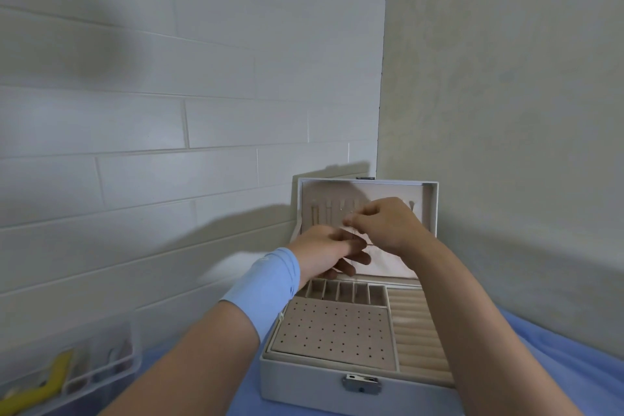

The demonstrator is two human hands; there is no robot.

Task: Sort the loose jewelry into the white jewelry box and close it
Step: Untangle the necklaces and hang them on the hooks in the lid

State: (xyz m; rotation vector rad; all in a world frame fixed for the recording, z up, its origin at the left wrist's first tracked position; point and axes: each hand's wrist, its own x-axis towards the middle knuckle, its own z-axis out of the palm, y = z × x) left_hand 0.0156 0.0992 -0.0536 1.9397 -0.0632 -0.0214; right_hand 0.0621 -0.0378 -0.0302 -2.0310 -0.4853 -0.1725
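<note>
Two walls meet in a corner: a white tiled wall on the left and a plain pale wall on the right. Below them a blue cloth covers the surface.

On the cloth, near the corner, stands the white jewelry box. It is open, and its lid stands upright in front of the corner. The base holds a beige panel with small holes at the front left, a row of small compartments behind it and soft ring rolls along the right side. Inside the lid there is a row of hooks at the top and a cloth pocket below.

At the lower left, well apart from the jewelry box, a clear plastic box stands on the cloth. A yellow thing lies in it; the rest of what it holds is too blurred to tell.

Both arms reach over the open base to the inside of the lid. The left hand, with a light blue sleeve at the wrist, is in front of the pocket with its fingers bent; I cannot tell whether they hold anything. The right hand is a little higher, just below the hooks, and its thumb and fingertips are pressed together in a pinch on a thin chain. The chain shows only faintly and hangs down between the two hands, in front of the lid.

A small metal clasp sits on the front wall of the jewelry box.
</note>
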